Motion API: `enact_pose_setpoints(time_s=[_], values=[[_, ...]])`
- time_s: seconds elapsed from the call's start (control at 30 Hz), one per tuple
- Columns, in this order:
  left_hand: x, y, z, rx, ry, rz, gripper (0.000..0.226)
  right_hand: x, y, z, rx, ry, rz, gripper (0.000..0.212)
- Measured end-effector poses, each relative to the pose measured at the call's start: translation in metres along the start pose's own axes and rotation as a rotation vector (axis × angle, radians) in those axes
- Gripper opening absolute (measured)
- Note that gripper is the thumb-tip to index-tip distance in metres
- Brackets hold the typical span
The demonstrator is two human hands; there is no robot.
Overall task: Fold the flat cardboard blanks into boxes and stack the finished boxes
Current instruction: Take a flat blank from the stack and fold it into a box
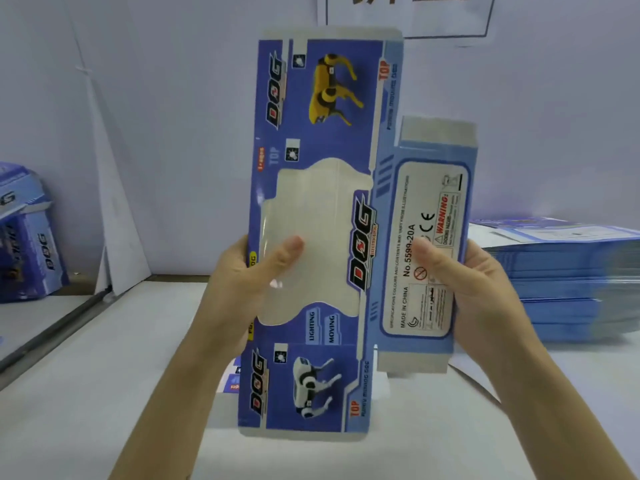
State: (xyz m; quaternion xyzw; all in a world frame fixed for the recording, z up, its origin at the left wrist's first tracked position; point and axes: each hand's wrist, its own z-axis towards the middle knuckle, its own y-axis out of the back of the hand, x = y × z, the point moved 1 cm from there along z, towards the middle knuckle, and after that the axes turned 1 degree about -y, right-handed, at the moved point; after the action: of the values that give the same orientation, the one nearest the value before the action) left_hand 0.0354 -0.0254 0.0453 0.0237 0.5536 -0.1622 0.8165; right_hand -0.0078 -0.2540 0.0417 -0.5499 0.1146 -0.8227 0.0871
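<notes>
Head view: left hand [249, 282] and right hand [485, 282] pinch a flat, glossy cardboard blank [332, 140], its window [311, 209] seemingly clear film.

Blank [346, 233] centre (upright), flat stack [561, 282] right, folded boxes [31, 244] far left

White surface [104, 393], matte.
- Right side: tall stack of flat blanks [561, 271], blue edges, top sheets slightly fanned.
- Far left, past a dark seam [52, 330]: folded boxes [27, 237], blue, "DOG" print.
- Back left: white panel [117, 237] leaning upright, foot on the surface.
- Centre: small printed scrap [232, 381], mostly hidden.
</notes>
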Motion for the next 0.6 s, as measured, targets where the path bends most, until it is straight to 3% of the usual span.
enact_pose_setpoints(time_s=[0.07, 0.17, 0.6], values=[[-0.002, 0.004, -0.001, 0.033, -0.003, -0.061, 0.023, 0.005, -0.004, -0.002, 0.044, 0.009, -0.029, 0.020], [-0.004, 0.012, -0.002, -0.046, -0.060, -0.125, 0.044, 0.011, -0.011, -0.006, 0.129, 0.000, -0.067, 0.026], [-0.002, 0.017, -0.001, -0.037, -0.048, -0.125, 0.055, 0.009, -0.022, -0.008, 0.050, -0.002, -0.004, 0.020]])
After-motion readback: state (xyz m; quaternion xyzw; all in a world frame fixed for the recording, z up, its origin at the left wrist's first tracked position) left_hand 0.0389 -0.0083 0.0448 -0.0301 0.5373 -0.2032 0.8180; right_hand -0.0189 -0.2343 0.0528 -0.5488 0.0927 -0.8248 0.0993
